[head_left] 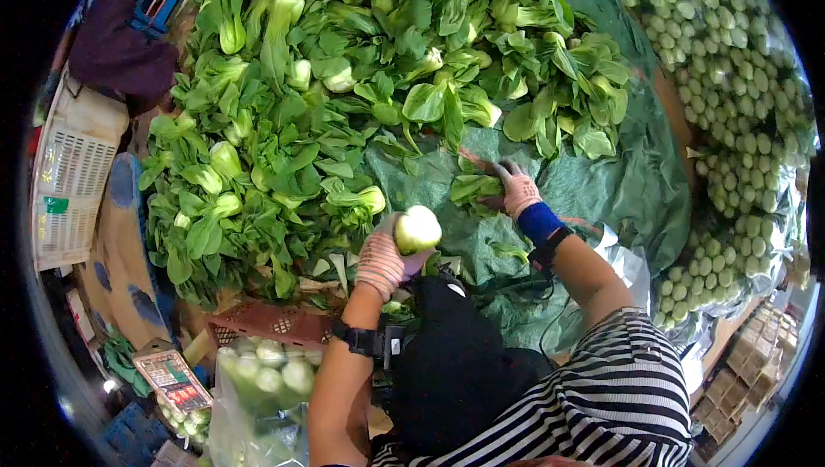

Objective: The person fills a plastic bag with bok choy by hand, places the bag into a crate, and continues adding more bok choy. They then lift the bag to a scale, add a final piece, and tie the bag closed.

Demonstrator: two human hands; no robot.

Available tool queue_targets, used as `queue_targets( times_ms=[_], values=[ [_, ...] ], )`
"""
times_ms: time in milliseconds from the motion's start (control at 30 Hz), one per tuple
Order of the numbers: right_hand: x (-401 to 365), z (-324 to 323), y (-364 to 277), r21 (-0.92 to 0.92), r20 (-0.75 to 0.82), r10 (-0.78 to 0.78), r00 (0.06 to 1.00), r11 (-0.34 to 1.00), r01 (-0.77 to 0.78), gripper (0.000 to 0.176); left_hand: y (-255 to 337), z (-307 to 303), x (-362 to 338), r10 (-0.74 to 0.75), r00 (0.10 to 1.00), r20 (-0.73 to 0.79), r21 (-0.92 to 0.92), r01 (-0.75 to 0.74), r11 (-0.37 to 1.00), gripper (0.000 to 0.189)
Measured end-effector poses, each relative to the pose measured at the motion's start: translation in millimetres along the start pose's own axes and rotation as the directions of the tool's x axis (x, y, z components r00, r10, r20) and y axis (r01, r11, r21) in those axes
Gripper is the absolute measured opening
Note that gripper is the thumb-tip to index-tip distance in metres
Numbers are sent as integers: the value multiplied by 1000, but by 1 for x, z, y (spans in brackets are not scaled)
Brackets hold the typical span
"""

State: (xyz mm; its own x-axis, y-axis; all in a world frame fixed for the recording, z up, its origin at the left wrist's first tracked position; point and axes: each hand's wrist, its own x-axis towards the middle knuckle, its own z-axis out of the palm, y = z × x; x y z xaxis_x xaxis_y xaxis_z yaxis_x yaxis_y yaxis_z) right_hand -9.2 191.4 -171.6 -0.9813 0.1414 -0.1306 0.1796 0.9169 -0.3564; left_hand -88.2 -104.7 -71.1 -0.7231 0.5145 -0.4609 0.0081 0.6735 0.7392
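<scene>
My left hand (381,262), in a striped glove, is closed around a bok choy (418,230), its pale round base turned up toward me. My right hand (517,190), gloved as well with a blue cuff, reaches over the green tarp (636,179). Its fingers are apart beside some loose green leaves (473,189), at the leaves' right edge; whether they touch is hard to make out. Ahead and to the left, a big heap of bok choy (318,115) covers much of the tarp.
At lower left, a clear plastic bag (262,411) holds trimmed bok choy beside a red-brown crate (271,325). A scale display (176,381) and a white crate (82,183) stand further left. Many pale green oval vegetables or fruits (730,80) in clear wrapping lie along the right.
</scene>
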Motion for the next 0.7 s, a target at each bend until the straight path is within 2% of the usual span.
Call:
queue_targets(
  times_ms=[33,100,133,167,200,233,267,300,333,367,400,433,467,500,533,567,633,667,700],
  values=[
    [0,4,0,-1,-1,0,1000,1000,0,76,4,2,-1,24,999,29,262,-31,965,72],
    [4,18,-4,106,148,316,937,937,-333,68,16,6,-5,195,976,97,527,-216,822,67],
    [17,27,-10,247,320,467,825,799,-548,64,32,4,-5,217,964,155,564,-267,781,62],
    [21,39,-23,286,394,288,873,864,-415,63,36,9,-6,279,934,223,599,-357,717,60],
    [26,48,-38,353,453,99,886,893,-280,61,28,24,-4,365,906,214,658,-410,631,56],
    [34,52,-49,234,626,-86,775,969,-81,60,32,28,-1,450,868,211,714,-451,535,51],
    [36,48,-49,235,627,-91,773,969,-76,60,34,27,-3,357,888,290,707,-450,546,43],
    [40,25,-56,388,545,-314,777,916,97,53,40,16,-3,350,893,283,710,-440,550,43],
    [43,-1,-63,520,430,-518,740,812,266,45,43,6,-4,185,932,312,651,-351,673,44],
    [45,-13,-63,621,286,-691,664,662,421,39,41,-2,-5,20,936,350,590,-237,772,45],
    [64,-5,-47,487,352,-461,815,833,261,40,-14,21,-1,83,966,245,575,-214,789,58],
    [82,4,-30,343,392,-167,905,939,25,42,-29,20,1,74,969,234,578,-200,791,58],
    [101,13,-13,228,395,116,911,949,-219,43,-39,19,0,-11,980,200,545,-102,832,64],
    [110,-1,-11,128,128,324,937,932,-340,48,-43,19,-2,-93,980,175,508,-9,861,70],
    [121,-13,-8,112,-155,495,855,869,-483,53,-39,15,-6,-95,980,173,549,-16,836,73],
    [131,12,16,-1,-104,479,871,876,-482,55,-43,16,-5,-93,981,170,549,-15,836,73],
    [130,16,19,-67,-148,261,954,960,-273,55,-61,22,-6,-65,996,66,382,35,924,70],
    [124,7,10,-64,-115,305,945,947,-314,54,-70,25,-6,-9,1000,-11,173,11,985,71],
    [109,4,0,-25,-268,178,947,981,-192,54,-69,22,-6,-19,1000,-25,168,23,986,71]
  ],
)
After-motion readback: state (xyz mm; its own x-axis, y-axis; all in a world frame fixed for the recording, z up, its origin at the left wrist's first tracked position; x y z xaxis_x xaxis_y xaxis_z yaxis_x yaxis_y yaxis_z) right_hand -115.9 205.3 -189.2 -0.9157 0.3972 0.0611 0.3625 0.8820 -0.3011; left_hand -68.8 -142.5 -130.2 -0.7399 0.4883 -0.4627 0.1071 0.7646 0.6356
